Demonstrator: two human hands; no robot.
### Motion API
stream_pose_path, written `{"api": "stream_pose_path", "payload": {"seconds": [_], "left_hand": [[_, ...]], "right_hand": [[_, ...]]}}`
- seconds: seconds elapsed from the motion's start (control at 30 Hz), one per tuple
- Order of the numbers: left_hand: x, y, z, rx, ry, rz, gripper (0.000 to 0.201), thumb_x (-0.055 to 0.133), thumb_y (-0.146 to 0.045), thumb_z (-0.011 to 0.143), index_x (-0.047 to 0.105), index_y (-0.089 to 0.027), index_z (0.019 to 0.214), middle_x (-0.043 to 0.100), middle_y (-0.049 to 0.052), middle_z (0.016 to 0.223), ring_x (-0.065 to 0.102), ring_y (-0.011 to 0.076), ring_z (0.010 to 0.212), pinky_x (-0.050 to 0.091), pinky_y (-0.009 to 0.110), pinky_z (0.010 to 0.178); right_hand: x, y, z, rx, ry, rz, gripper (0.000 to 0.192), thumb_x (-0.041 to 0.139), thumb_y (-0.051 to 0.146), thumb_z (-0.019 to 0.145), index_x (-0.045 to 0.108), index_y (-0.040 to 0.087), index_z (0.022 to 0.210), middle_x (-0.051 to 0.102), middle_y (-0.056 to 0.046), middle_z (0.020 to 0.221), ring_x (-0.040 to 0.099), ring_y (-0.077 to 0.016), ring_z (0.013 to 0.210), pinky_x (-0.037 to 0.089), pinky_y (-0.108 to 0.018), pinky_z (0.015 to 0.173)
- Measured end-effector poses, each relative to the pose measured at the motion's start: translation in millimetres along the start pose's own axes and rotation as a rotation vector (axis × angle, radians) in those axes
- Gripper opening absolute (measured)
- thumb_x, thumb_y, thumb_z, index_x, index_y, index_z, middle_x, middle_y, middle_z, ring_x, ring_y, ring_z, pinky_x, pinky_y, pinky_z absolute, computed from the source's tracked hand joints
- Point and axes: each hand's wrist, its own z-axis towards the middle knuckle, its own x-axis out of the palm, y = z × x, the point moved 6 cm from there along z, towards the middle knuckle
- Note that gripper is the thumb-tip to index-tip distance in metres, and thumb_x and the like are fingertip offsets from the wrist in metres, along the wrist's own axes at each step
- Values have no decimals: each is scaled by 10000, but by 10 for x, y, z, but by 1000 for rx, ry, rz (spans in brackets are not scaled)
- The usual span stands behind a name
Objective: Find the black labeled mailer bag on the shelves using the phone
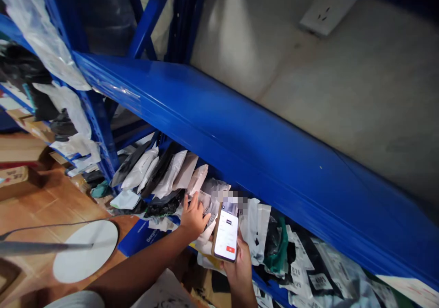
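Dim storage space with blue metal shelving (192,102) slanting from 10 o'clock down to 4 o'clock, against a dull grey wall (274,70). White socket plate (332,7) on the wall, between 1 and 2 o'clock. Clear plastic wrap (44,29) hanging over the shelving at 10 o'clock.

At 6 o'clock, below centre, a phone (226,232) upright in the right hand (242,260), with a lit, mostly white screen facing up toward the camera and a red button low on it; screen text too small to read. Right grip narrow, closed around the lower part of the phone.

Just beside the phone, between 6 and 7 o'clock, the left hand (192,216) with fingers spread toward a pale pouch (198,178). Left grip wide, with nothing visibly held; contact with the pouch impossible to tell.

Around 8 o'clock, on the lower shelf, a leaning row of white, grey and black parcels (140,171). Near 5 o'clock, a green bag (281,248) among dark and white packages, and labelled pouches (302,276) just beyond.

Toward 8 o'clock, a round white disc (89,253) with a grey pole across it, above a tan floor (68,202). Cardboard boxes (15,182) close to 9 o'clock.
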Motion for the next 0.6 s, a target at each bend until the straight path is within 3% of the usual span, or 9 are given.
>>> {"api": "stream_pose_path", "payload": {"seconds": [0.1,0.27,0.47,0.6], "left_hand": [[17,47,-76,-17,7,-18,317,467,-297,898,681,-92,1010,486,264,1396,299,326,1421,182,633,1138],[-11,141,-156,-148,28,-116,234,536,-260,843,715,-162,957,442,189,1458,254,361,1427,146,655,1139],[10,189,-241,-209,45,-189,419,555,-369,861,641,-199,1233,375,199,1499,218,383,1435,104,670,1136],[4,211,-252,-215,51,-196,553,513,-435,883,528,-161,1363,358,219,1505,197,367,1446,89,645,1154]], "right_hand": [[3,125,79,126,22,-51,804,711,573,658,418,211,1313,753,-73,728,663,-254,491,367,-237,287],[114,208,288,377,291,-249,768,591,669,765,489,125,1299,755,-113,713,677,-230,488,396,-217,308],[275,236,505,483,476,-424,752,477,648,862,466,80,1356,759,-151,750,695,-230,500,382,-197,280],[366,264,547,485,517,-464,689,510,596,880,439,135,1388,763,-127,752,687,-220,469,380,-193,276]]}}
